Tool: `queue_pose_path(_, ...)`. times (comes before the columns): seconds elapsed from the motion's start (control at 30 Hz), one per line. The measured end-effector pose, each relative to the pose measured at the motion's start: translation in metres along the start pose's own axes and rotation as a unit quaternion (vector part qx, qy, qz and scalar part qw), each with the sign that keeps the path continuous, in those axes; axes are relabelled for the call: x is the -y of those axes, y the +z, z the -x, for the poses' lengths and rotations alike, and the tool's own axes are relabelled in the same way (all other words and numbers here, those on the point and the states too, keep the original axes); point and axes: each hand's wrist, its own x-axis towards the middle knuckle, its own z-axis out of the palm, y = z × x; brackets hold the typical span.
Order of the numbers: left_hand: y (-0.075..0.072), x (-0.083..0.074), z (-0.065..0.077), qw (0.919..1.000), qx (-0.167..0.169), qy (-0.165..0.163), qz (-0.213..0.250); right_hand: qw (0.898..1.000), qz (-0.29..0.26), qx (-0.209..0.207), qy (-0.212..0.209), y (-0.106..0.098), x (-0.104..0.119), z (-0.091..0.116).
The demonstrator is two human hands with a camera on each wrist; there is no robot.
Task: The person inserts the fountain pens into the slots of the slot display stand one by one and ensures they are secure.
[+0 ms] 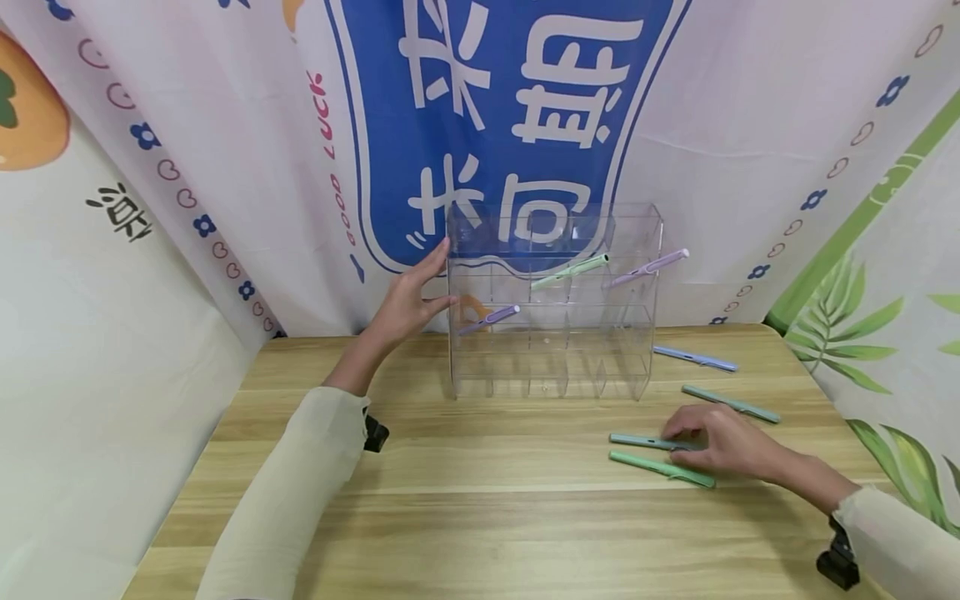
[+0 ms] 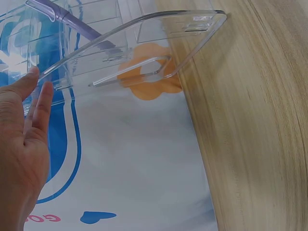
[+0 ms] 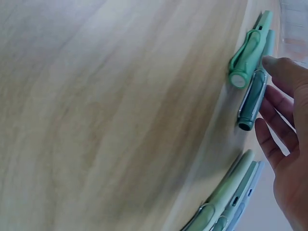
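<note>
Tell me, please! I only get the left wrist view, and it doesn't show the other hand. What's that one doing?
Observer: The right hand has its thumb and fingers at a teal pen on the table.
Operator: Ooh! Is another pen right next to it?
Observer: Yes, a bright green pen lies beside it, on the near side in the head view.
Operator: And in the clear rack, is there only my purple pen?
Observer: No, a mint pen and a lilac pen stick out of it too, farther to the right.
</note>
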Motion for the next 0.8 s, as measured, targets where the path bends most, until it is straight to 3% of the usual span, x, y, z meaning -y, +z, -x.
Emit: queue_pose_path(0.8, -0.0008, 0.0006, -0.0001, 1.0, -0.001, 0.003, -0.002, 0.998, 0.044, -0.027, -0.033, 0.0072, -0.0061, 0.0078)
